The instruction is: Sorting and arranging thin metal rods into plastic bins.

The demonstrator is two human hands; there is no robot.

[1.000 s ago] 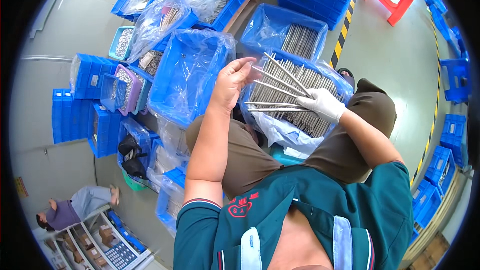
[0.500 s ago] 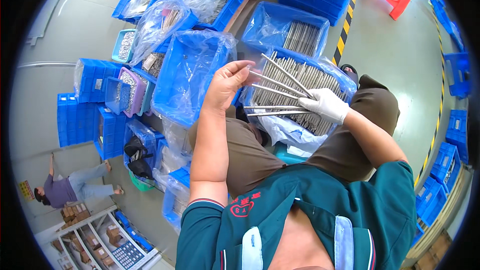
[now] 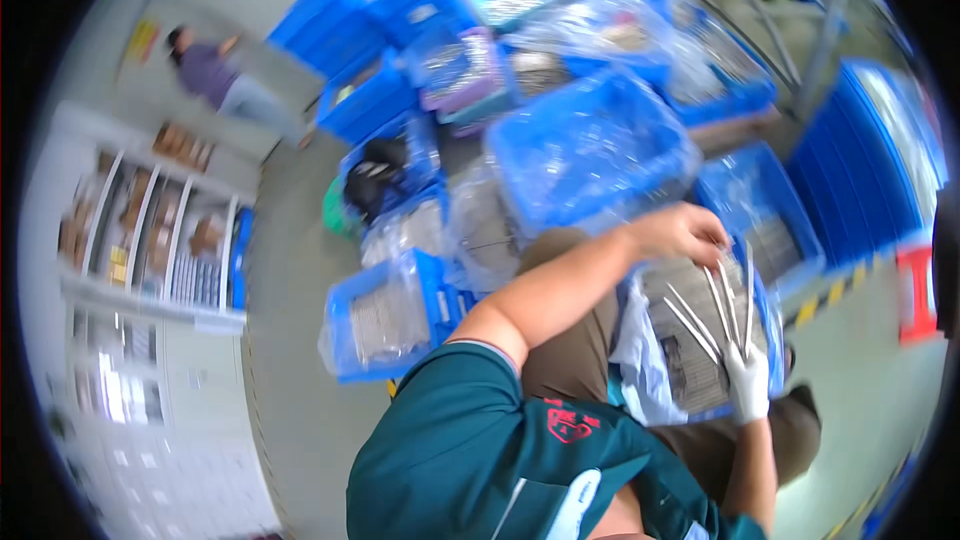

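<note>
My right hand (image 3: pixel 747 383), in a white glove, is closed around the lower ends of several thin metal rods (image 3: pixel 729 308), which fan out upward from it. At the upper tips of these rods is my bare left hand (image 3: pixel 685 233), its fingers curled and pinched at one rod's end; motion blurs the exact contact. Under both hands stands a blue crate (image 3: pixel 772 315) packed with many similar rods (image 3: pixel 690 365). A pale plastic liner (image 3: pixel 640 365) hangs over its near left side, by my knees.
A large blue crate (image 3: pixel 590 155) lined with clear plastic stands beyond my left arm. Another crate (image 3: pixel 765 190) holds more rods. Stacked blue bins (image 3: pixel 855 175) rise at the right, near a red stool (image 3: pixel 915 295). A person (image 3: pixel 215 80) stands far left by shelves (image 3: pixel 165 230).
The view has swung left, so crates and hands appear farther right and the shelves show more. The rods stay in my right hand, with my left hand still at their tips.
</note>
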